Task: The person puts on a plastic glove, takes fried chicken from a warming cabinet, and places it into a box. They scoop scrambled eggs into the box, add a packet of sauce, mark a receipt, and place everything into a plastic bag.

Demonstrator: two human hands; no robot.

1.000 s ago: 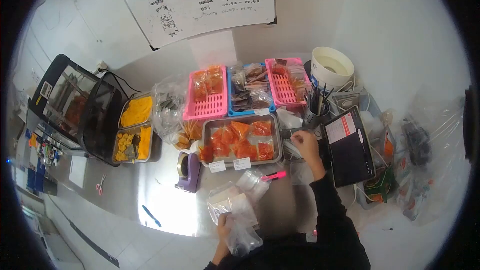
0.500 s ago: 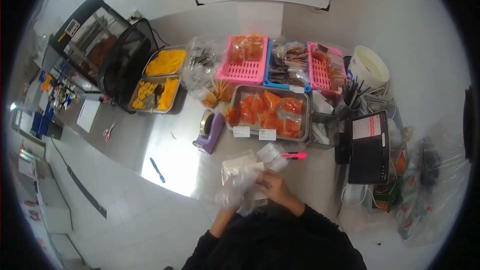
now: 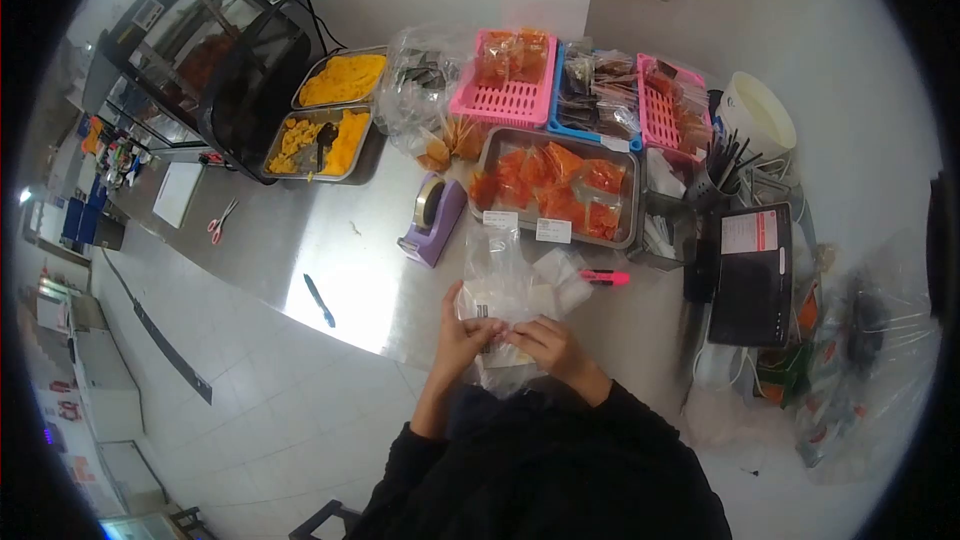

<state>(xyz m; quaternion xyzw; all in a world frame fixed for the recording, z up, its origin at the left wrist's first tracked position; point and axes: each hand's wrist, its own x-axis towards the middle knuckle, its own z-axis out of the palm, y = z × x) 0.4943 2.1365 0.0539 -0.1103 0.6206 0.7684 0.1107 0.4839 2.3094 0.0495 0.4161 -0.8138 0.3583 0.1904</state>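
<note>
In front of my body I hold a clear plastic bag with both hands. Its handle-like top points away from me, and pale packets with dark print show through or beneath it. My left hand pinches the bag from the left, thumb and index finger meeting near the middle. My right hand pinches it from the right, its fingertips almost touching the left ones. Just beyond lie a small clear bag and a pink highlighter.
A metal tray of orange-red sachets stands beyond the bag. A purple tape dispenser is left of it. Further left are a pen, scissors and a tray of yellow food. A tablet stands at right.
My left hand has come up from beneath the bag to its left side, and the bag is now spread out with its top pointing away. The camera view has tilted downward.
</note>
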